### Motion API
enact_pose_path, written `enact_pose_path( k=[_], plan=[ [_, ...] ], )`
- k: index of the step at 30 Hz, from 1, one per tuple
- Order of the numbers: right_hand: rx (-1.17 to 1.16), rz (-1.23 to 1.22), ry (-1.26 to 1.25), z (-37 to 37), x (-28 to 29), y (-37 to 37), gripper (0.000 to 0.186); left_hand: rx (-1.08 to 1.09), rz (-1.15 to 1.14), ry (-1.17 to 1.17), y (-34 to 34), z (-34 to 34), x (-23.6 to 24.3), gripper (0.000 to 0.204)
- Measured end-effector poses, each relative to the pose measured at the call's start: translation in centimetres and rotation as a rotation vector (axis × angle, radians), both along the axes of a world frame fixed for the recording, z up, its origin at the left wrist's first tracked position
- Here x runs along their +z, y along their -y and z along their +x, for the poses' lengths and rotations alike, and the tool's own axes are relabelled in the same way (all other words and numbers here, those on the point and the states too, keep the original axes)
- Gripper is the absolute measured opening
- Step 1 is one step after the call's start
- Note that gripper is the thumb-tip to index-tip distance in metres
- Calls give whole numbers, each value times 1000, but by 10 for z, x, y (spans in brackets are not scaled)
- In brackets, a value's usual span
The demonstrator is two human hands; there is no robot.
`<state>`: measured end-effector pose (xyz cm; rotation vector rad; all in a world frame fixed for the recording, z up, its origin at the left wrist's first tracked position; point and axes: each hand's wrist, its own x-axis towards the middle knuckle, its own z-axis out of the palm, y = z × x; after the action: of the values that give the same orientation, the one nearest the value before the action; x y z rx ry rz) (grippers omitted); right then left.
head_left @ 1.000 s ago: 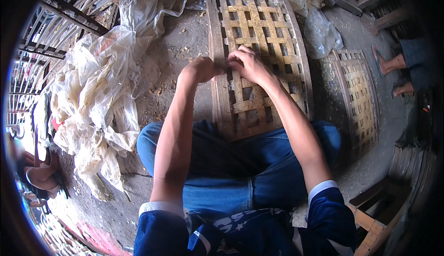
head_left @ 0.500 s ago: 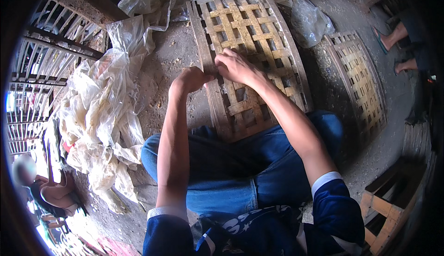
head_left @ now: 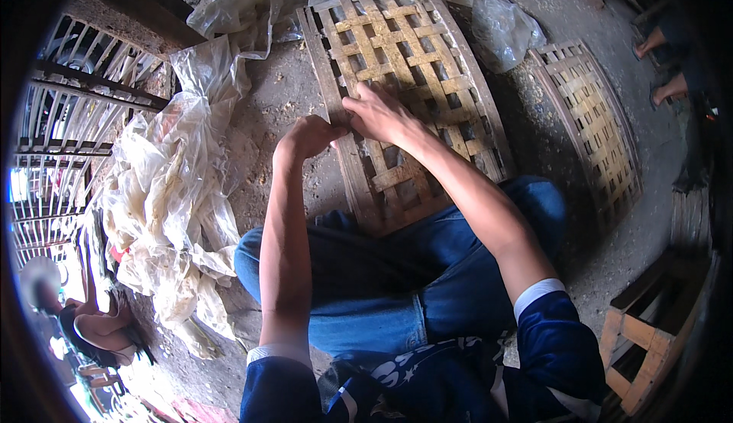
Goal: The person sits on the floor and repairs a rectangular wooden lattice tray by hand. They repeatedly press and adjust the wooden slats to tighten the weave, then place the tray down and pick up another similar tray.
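A woven panel of flat bamboo strips (head_left: 411,60) with wooden side rails slants across the floor, its near end at my crossed, jeans-clad legs. My left hand (head_left: 311,134) is closed on the panel's left rail, fingertips partly hidden. Just right of it, my right hand (head_left: 374,114) has bent fingers gripping at the same rail and the neighbouring strip. Whether anything small is between the fingers I cannot tell.
Crumpled clear plastic sheeting (head_left: 164,209) lies at left beside slatted frames (head_left: 53,163) and a crouching person (head_left: 92,320). A second woven panel (head_left: 588,117) lies right. Another person's bare legs (head_left: 672,87) show far right, a wooden crate (head_left: 637,331) lower right.
The whole view has shifted and turned, so panels and hands appear farther left and up. My hands stay at the same rail, the right one's fingers slightly shifted.
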<state>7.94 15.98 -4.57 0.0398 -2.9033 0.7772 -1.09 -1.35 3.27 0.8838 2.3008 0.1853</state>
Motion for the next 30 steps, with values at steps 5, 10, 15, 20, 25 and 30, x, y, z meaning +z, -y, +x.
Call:
enact_pose_path(
  k=[5, 10, 15, 20, 25, 30],
  plan=[
    [29, -19, 30, 11, 35, -3, 27, -39, 55, -25, 8, -7, -14, 50],
    [104, -234, -151, 12, 23, -16, 21, -27, 49, -32, 6, -6, -12, 50],
    [124, -295, -275, 13, 19, -17, 15, -108, 34, -26, 5, -6, -10, 45],
    [108, -257, -304, 14, 20, -19, 14, -24, 54, 31, 2, 1, 5, 45],
    [124, -183, -289, 16, 28, -11, 12, -25, 25, 28, 2, -1, 3, 45],
    [137, 7, -323, 18, 33, -3, 9, -29, 13, 24, 0, -1, 7, 44]
  ],
)
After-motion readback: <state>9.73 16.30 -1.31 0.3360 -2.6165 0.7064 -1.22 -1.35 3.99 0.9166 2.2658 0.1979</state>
